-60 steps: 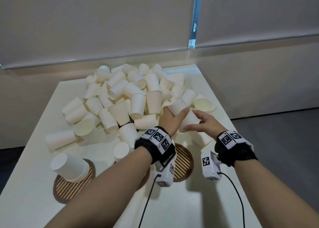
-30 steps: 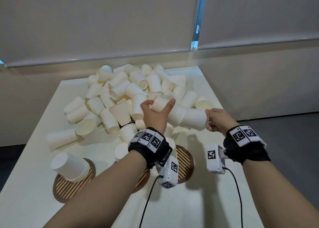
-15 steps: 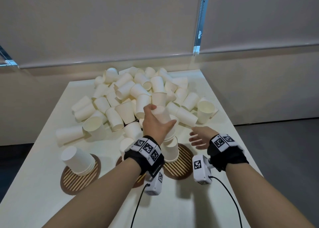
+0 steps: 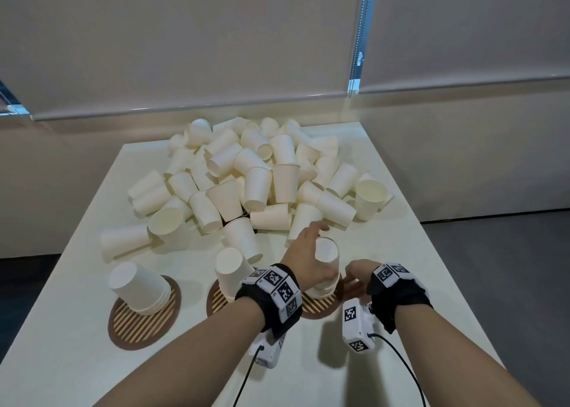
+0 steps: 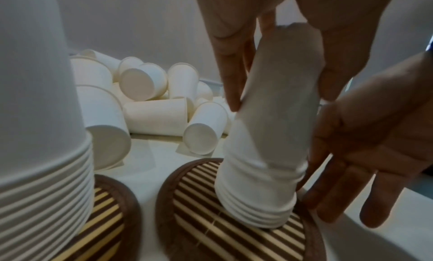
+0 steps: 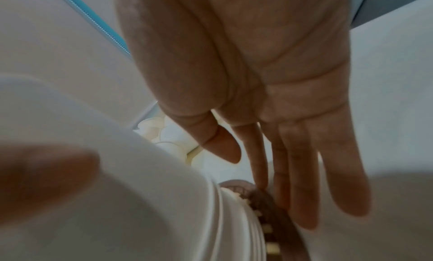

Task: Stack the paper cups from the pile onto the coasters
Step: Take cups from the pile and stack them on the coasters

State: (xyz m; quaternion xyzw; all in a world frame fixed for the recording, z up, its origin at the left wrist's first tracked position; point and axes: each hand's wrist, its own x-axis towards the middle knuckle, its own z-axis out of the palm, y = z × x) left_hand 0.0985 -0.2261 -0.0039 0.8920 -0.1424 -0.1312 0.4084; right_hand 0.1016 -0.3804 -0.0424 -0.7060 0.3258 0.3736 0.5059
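Observation:
A large pile of white paper cups [image 4: 262,178] lies on the far half of the table. Three striped round coasters sit near the front; each carries a stack of upturned cups. My left hand [image 4: 311,246] grips the top cup [image 4: 327,252] of the stack on the right coaster [image 4: 317,306]. In the left wrist view, thumb and fingers [image 5: 328,70] pinch that cup [image 5: 276,120] over the stack [image 5: 255,205]. My right hand [image 4: 354,283] is empty, and its straight fingers [image 6: 304,181] touch the right coaster's rim [image 6: 269,205].
The left coaster [image 4: 135,323] holds a leaning stack [image 4: 138,286], and the middle coaster [image 4: 216,302] a taller stack [image 4: 231,268]. The cream table [image 4: 77,360] ends close to the right of my right wrist. A blind-covered wall stands behind the pile.
My left hand brought a cup from the pile down onto the right coaster's stack. My right hand let go of the cup it held and dropped beside that coaster.

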